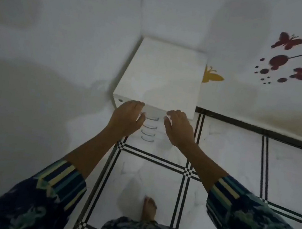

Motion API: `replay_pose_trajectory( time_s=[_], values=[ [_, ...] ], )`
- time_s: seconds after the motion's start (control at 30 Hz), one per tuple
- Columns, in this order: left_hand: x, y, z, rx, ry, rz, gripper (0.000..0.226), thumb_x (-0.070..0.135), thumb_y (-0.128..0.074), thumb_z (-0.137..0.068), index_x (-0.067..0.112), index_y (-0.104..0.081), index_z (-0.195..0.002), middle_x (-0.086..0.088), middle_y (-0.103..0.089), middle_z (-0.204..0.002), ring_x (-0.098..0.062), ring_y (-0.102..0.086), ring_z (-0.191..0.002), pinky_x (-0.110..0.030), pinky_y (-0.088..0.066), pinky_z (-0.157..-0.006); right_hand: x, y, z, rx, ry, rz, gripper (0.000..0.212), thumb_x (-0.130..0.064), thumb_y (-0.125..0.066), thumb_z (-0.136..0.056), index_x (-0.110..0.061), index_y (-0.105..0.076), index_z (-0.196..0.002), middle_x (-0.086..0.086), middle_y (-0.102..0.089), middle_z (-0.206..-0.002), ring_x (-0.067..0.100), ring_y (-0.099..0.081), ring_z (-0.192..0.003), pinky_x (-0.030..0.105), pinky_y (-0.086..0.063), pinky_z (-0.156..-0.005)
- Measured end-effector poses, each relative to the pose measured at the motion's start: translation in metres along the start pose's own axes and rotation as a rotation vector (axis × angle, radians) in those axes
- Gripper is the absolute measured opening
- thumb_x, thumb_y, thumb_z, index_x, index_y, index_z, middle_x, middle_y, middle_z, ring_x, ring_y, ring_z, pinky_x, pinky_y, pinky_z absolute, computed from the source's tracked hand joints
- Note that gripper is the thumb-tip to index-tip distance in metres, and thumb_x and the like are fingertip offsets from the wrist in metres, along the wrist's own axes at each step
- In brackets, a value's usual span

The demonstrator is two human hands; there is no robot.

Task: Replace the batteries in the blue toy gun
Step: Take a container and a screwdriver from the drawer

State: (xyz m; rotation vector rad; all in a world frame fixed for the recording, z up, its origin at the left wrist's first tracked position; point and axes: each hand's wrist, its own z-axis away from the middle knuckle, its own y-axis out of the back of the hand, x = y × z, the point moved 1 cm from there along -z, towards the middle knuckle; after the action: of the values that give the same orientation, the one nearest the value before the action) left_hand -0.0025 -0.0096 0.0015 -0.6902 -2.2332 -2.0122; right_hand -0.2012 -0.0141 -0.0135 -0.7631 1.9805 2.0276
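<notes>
head view, steeply down, close overhead

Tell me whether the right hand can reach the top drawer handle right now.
Likely yes: the right hand hovers open just beside the top drawer handle, with nothing between them.

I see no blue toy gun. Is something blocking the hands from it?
No gun shows. The left hand and right hand hover open before the white drawer cabinet; its shut drawers could be hiding it.

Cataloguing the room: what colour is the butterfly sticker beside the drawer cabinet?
Yellow; the butterfly sticker shows best in head view.
</notes>
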Motion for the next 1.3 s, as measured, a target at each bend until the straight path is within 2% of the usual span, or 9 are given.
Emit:
replay_pose_trajectory(
  time_s=[0.2,0.33,0.53,0.7,0.77,0.87,1.1,1.2,1.3],
  values=[
    [-0.074,-0.117,-0.039,-0.206,-0.011,0.014,0.033,0.019,-0.05,-0.09,0.001,-0.063,-0.115,-0.018,-0.068,-0.111,-0.033,-0.065,-0.1,-0.039,-0.054,-0.082,0.057,-0.112,-0.058,-0.296,-0.05,0.012,0.037,-0.024,-0.038,-0.103,-0.016,-0.046,-0.138,0.009,-0.054,-0.13,0.026,-0.046,-0.123,0.041,-0.046,-0.092],
    [-0.105,-0.176,-0.054,-0.246,-0.082,-0.039,0.036,0.023,-0.047,-0.09,0.0,-0.062,-0.113,-0.019,-0.067,-0.107,-0.034,-0.066,-0.095,-0.039,-0.056,-0.075,0.082,-0.165,-0.079,-0.339,-0.12,-0.021,0.049,-0.028,-0.036,-0.104,-0.024,-0.026,-0.152,0.013,-0.051,-0.13,0.029,-0.046,-0.121,0.045,-0.047,-0.095],
    [-0.128,-0.23,-0.044,-0.207,-0.012,0.001,0.045,0.019,-0.052,-0.09,0.003,-0.051,-0.133,-0.016,-0.05,-0.141,-0.033,-0.062,-0.103,-0.043,-0.058,-0.072,0.1,-0.213,-0.073,-0.332,-0.262,-0.094,0.057,-0.031,-0.041,-0.103,-0.03,-0.015,-0.154,0.011,-0.048,-0.131,0.026,-0.043,-0.121,0.039,-0.044,-0.094],
    [-0.113,-0.22,-0.048,-0.05,-0.024,-0.008,0.042,0.031,-0.038,-0.095,0.004,-0.07,-0.095,-0.013,-0.071,-0.095,-0.028,-0.066,-0.079,-0.039,-0.053,-0.064,0.075,-0.212,-0.059,-0.217,-0.262,0.0,0.043,-0.025,-0.049,-0.1,-0.02,-0.044,-0.143,0.009,-0.052,-0.129,0.024,-0.049,-0.116,0.034,-0.048,-0.089],
    [-0.107,-0.199,-0.05,0.121,-0.047,0.049,0.036,0.026,-0.045,-0.094,0.005,-0.068,-0.077,-0.008,-0.066,-0.071,-0.023,-0.059,-0.066,-0.032,-0.043,-0.063,0.061,-0.198,-0.051,0.005,-0.177,0.035,0.024,-0.017,-0.059,-0.094,-0.011,-0.065,-0.117,0.009,-0.062,-0.11,0.022,-0.059,-0.098,0.029,-0.051,-0.076],
    [-0.103,-0.178,-0.055,0.244,-0.016,0.121,0.024,0.021,-0.052,-0.092,0.005,-0.064,-0.079,-0.007,-0.06,-0.072,-0.02,-0.052,-0.069,-0.03,-0.038,-0.066,0.051,-0.18,-0.044,0.392,-0.099,0.055,0.017,-0.016,-0.065,-0.086,-0.008,-0.069,-0.1,0.009,-0.067,-0.096,0.021,-0.059,-0.087,0.027,-0.047,-0.074],
    [-0.112,-0.198,-0.053,-0.034,0.298,0.09,0.035,0.03,-0.052,-0.09,0.016,-0.051,-0.058,0.0,-0.051,-0.052,-0.018,-0.048,-0.046,-0.037,-0.05,-0.056,0.063,-0.189,-0.046,0.095,-0.238,0.123,0.035,-0.038,-0.044,-0.095,-0.016,-0.065,-0.078,0.002,-0.062,-0.078,0.02,-0.056,-0.072,0.034,-0.047,-0.067],
    [-0.115,-0.2,-0.053,-0.075,0.476,0.131,0.029,0.026,-0.058,-0.087,0.014,-0.052,-0.062,-0.003,-0.053,-0.058,-0.02,-0.052,-0.051,-0.03,-0.048,-0.05,0.067,-0.182,-0.051,0.151,-0.354,0.001,0.018,-0.026,-0.065,-0.088,-0.01,-0.064,-0.094,0.008,-0.062,-0.095,0.021,-0.054,-0.085,0.035,-0.053,-0.068],
    [-0.13,-0.207,-0.07,-0.195,0.514,-0.002,0.027,0.032,-0.057,-0.088,0.011,-0.052,-0.072,-0.004,-0.054,-0.065,-0.02,-0.054,-0.058,-0.025,-0.04,-0.051,0.073,-0.183,-0.072,0.01,-0.583,-0.001,0.056,-0.038,-0.069,-0.084,-0.007,-0.049,-0.126,0.013,-0.05,-0.126,0.027,-0.046,-0.113,0.042,-0.052,-0.088]
  ],
)
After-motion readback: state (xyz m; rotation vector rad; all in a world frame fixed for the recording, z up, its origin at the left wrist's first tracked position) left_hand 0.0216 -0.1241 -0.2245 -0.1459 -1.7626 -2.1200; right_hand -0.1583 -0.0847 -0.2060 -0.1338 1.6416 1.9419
